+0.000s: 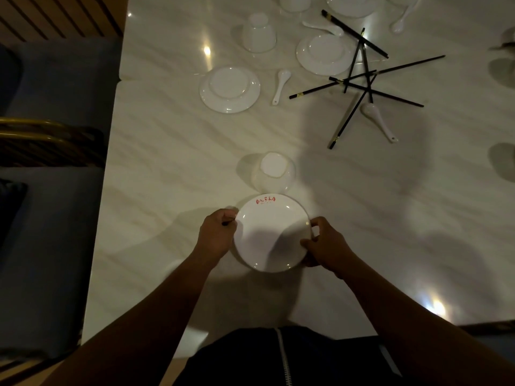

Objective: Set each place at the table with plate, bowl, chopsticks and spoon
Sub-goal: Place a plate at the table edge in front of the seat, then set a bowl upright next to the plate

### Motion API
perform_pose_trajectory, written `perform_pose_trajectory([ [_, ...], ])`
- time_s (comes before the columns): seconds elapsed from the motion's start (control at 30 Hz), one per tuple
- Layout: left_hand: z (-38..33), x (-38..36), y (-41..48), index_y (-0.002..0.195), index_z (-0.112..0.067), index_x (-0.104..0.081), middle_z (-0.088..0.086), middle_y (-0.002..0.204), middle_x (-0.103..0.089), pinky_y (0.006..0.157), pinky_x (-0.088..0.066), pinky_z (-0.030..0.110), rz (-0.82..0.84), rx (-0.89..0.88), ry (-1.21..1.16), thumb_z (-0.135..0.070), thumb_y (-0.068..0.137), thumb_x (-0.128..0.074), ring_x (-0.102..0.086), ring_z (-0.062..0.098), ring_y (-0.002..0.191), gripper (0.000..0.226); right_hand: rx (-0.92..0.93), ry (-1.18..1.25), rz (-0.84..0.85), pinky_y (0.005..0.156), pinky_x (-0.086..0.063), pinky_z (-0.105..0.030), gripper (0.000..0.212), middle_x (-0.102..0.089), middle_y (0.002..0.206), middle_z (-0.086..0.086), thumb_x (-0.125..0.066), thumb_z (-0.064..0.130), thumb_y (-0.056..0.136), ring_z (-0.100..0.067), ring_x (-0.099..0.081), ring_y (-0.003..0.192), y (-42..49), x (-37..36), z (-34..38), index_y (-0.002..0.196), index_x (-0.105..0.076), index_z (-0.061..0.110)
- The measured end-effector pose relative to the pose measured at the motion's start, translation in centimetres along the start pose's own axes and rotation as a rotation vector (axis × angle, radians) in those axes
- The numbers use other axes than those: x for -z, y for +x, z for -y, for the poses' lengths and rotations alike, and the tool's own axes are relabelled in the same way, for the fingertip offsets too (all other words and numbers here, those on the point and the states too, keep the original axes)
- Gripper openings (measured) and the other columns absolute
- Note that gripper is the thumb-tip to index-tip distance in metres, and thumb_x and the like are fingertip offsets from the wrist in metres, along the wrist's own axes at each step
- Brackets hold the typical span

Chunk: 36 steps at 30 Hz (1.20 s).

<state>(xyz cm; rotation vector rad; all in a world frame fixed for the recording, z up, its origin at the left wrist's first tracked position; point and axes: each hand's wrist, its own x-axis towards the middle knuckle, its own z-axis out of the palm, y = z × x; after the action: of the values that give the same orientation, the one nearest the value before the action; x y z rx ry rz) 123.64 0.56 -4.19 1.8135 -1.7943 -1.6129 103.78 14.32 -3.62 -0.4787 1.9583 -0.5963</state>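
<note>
Though dimly lit, clear enough: white marble table [167, 162] across most of view, blue seats [55, 218] along its left side. At far right, heap of black chopsticks [362, 79], crossed over each other, too tangled to count surely. Near close edge, face-up plate [271, 238], held at both sides; resting or slightly lifted, cannot tell. At left rim, left hand [216, 235] with fingers curled around edge; at right rim, right hand [326, 246] pinching, thumb on top, other fingers tucked under. Just beyond, almost touching, upside-down bowl [274, 172], standing between plate and farther things. Counted: 4 plates, 3 of them upside down, among them inverted plate [229, 89]; 3 bowls, all upside down; 4 spoons, among them nearest spoon [281, 84]. On held plate's far rim, small red characters [265, 201], not readable.
</note>
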Motion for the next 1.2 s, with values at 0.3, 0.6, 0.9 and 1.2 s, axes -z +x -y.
perform_pose_trajectory([
  [0.3, -0.1, -0.6, -0.9, 0.121, -0.021, -0.057, 0.001, 0.119, -0.063, 0.098, -0.048, 0.040, 0.024, -0.082, 0.143, -0.016, 0.089, -0.056, -0.057, 0.022, 0.109, 0.032, 0.022, -0.072, -0.003, 0.058, -0.061, -0.037, 0.038, -0.060, 0.108, -0.014, -0.062, 0.015, 0.089, -0.030, -0.068, 0.077, -0.1, 0.1, 0.3, 0.122, -0.044, 0.017],
  [0.6, -1.4, 0.6, 1.6, 0.121, -0.012, -0.059, 0.011, 0.124, -0.058, 0.094, -0.040, 0.029, -0.082, -0.137, 0.318, -0.032, 0.093, -0.054, -0.054, 0.026, 0.115, 0.035, 0.323, -0.285, -0.240, 0.094, -0.044, -0.038, 0.057, -0.052, 0.123, -0.015, -0.063, 0.037, 0.084, -0.033, -0.052, 0.113, 3.4, 0.8, 5.2, 0.134, -0.042, 0.020],
  [0.9, -1.7, 1.6, 5.7, 0.146, -0.030, -0.028, 0.006, 0.159, -0.013, 0.116, -0.013, 0.054, -0.010, -0.119, 0.783, -0.038, 0.094, -0.039, -0.007, 0.038, 0.145, 0.053, 0.437, -0.531, -0.055, 0.110, -0.031, -0.044, 0.092, -0.023, 0.153, -0.013, -0.072, 0.046, 0.077, -0.036, -0.030, 0.138, 8.8, -0.5, 11.6, 0.149, -0.017, 0.030],
  [1.2, -1.1, 2.0, 6.5, 0.143, -0.022, -0.030, 0.013, 0.151, -0.031, 0.117, -0.015, 0.051, 0.019, -0.197, 0.863, -0.037, 0.093, -0.025, -0.015, 0.029, 0.145, 0.052, 0.414, -0.364, -0.146, 0.101, -0.038, -0.033, 0.090, -0.044, 0.141, -0.009, -0.079, 0.047, 0.068, -0.026, -0.046, 0.127, 12.0, 1.1, 15.4, 0.142, -0.034, 0.024],
])
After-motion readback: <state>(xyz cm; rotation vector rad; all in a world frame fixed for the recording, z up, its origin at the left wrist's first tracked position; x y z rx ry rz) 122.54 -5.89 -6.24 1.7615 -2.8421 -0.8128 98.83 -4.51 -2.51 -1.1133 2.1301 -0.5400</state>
